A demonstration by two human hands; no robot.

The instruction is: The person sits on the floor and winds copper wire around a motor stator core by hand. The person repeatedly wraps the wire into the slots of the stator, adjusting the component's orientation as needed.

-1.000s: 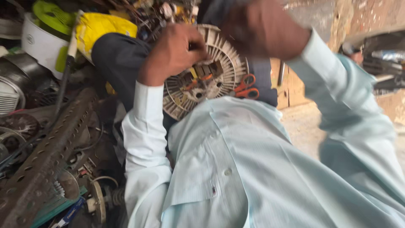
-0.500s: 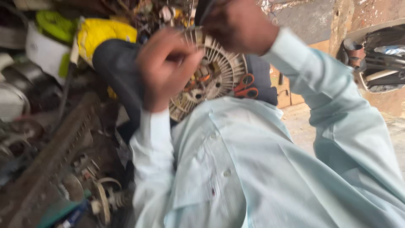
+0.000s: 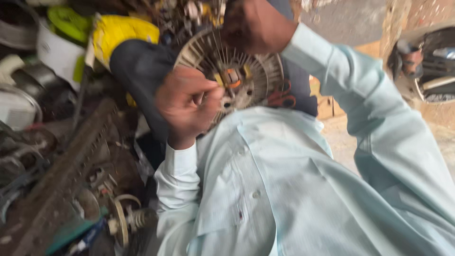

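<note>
1. Left hand [image 3: 187, 105]: centre left of the frame, motion-blurred. Fingers curled, thumb and fingertips pinched together at the left rim of the round part; whether anything small is gripped between them cannot be told.
2. Right hand [image 3: 256, 24]: top centre, closed over the upper edge of the round part, fingers wrapped on it, knuckles toward the camera.
3. Round finned part [image 3: 237, 76]: pale disc with radial ribs and a copper-coloured centre, upper centre of the frame, held upright between the two hands, above the lap.
4. Red-handled scissors [image 3: 280, 97]: just right of the disc, lying on dark cloth.
5. Pale blue shirt [image 3: 284, 189]: fills the lower right, both sleeves reaching up to the hands.
6. Yellow cloth [image 3: 118, 33]: upper left, beside a white bucket [image 3: 59, 54].
7. Scrap metal parts [image 3: 71, 156]: heaped along the left edge, blurred.
</note>
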